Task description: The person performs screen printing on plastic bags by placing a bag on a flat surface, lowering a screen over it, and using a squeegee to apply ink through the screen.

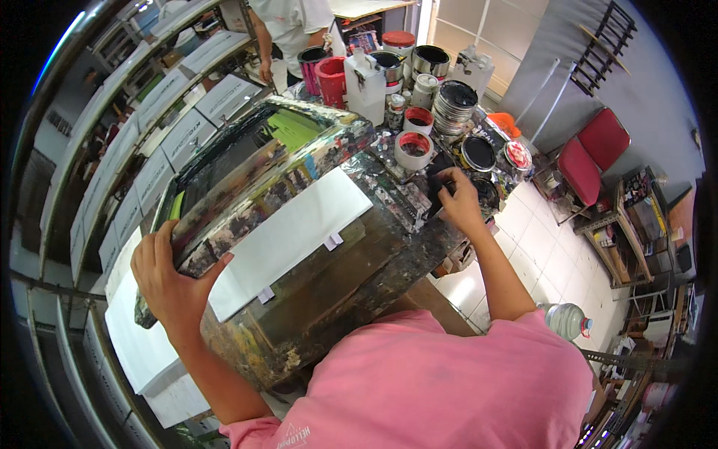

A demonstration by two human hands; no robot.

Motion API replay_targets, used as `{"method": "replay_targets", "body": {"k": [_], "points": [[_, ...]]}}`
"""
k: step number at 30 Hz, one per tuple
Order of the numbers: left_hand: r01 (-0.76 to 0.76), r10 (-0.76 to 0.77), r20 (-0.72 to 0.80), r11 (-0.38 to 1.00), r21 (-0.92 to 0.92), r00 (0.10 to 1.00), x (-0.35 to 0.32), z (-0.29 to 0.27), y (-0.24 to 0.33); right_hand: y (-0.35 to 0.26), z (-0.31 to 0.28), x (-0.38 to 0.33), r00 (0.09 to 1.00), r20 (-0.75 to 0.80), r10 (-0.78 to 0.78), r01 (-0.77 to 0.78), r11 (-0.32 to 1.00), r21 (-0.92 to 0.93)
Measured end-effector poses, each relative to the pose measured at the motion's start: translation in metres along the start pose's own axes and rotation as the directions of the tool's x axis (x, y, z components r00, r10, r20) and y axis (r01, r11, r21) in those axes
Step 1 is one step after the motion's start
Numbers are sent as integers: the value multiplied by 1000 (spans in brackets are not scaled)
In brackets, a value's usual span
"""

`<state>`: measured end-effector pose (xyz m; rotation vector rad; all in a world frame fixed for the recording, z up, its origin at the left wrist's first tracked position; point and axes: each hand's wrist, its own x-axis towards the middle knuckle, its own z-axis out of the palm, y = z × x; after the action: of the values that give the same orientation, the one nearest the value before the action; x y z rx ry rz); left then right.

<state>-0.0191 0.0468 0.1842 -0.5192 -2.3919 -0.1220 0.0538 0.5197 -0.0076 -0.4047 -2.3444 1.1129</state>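
A screen-printing frame (247, 217), its wood crusted with paint, is raised at a slant over the stained worktable (329, 329). Bright green shows through part of its dark mesh. My left hand (176, 280) grips the frame's near left corner, fingers over the top and thumb on the near side. Below the frame a white sheet (299, 236) lies on the table, with small pale tabs (333, 242) at its near edge. At the table's right side, my right hand (460, 200) has its fingers closed on a black, crumpled, cloth-like thing (436, 187), near a paint-smeared white tub (413, 150).
Paint cans (456, 105), a red bucket (330, 78) and a white jug (365, 86) crowd the far end. Another person (292, 30) stands beyond. Racks with pale boxes (187, 138) line the left. A red chair (587, 161) and a large water bottle (566, 320) are at right.
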Motion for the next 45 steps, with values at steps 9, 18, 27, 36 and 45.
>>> {"method": "replay_targets", "body": {"k": [9, 18, 27, 36, 45], "points": [[-75, 73, -78, 997, -20, 994, 18, -11, -3, 53, 19, 20, 976, 192, -105, 206, 738, -643], [-81, 70, -102, 991, -108, 992, 19, -11, -12, 66, -3, 59, 984, 161, 79, 0, 896, -445], [-13, 11, -23, 995, -96, 1000, 4, -4, -12, -246, -9, -11, 932, 162, -324, 355, 903, -242], [-55, 33, -154, 989, -137, 988, -10, 4, -7, -332, 149, 6, 423, 182, -888, 904, 402, -142], [381, -379, 620, -538, -752, 687, -193, 42, 17, -293, 155, -39, 469, 302, -830, 883, 442, -156]]}}
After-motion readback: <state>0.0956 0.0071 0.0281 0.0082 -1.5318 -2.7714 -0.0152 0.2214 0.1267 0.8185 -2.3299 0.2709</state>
